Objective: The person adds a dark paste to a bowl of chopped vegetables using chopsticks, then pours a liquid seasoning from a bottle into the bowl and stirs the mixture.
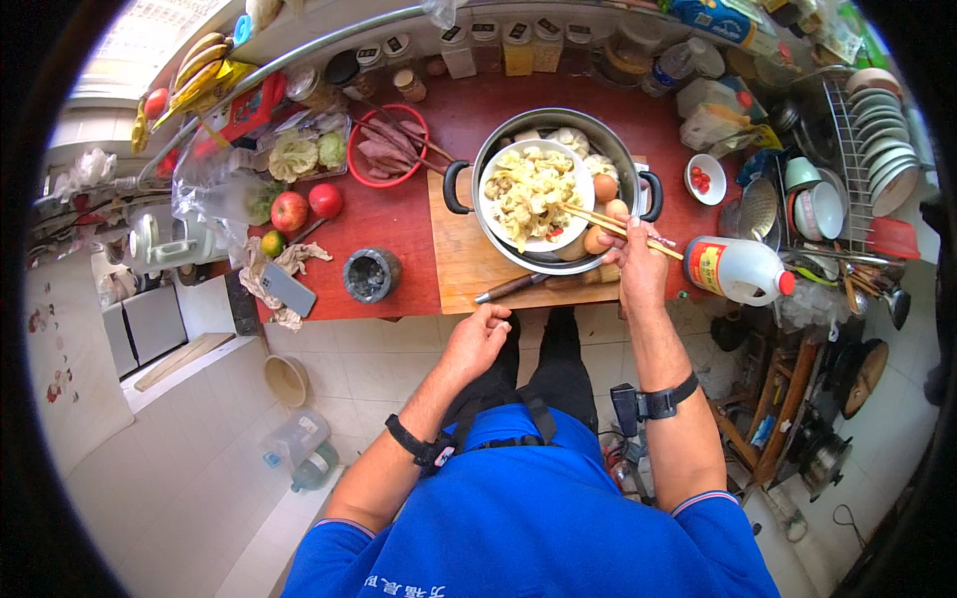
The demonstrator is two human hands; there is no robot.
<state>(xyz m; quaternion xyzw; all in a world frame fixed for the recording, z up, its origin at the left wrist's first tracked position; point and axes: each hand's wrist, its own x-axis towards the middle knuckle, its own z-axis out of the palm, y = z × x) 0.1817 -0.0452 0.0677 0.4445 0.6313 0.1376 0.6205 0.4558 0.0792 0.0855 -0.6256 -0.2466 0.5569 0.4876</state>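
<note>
My right hand grips a pair of wooden chopsticks, their tips in the pale yellow food heaped on a white plate. The plate rests in a steel two-handled pot, beside brown eggs and pale rounded pieces of food. Under the pot lies a wooden cutting board with a dark-handled tool near its front edge. My left hand hangs just in front of the board with curled fingers; whether it holds anything small cannot be told.
On the red table, a stone mortar, a phone on a cloth, apples and a red basket of reddish food stand left. A small white bowl, a large plastic jug and a dish rack are right. Jars line the back.
</note>
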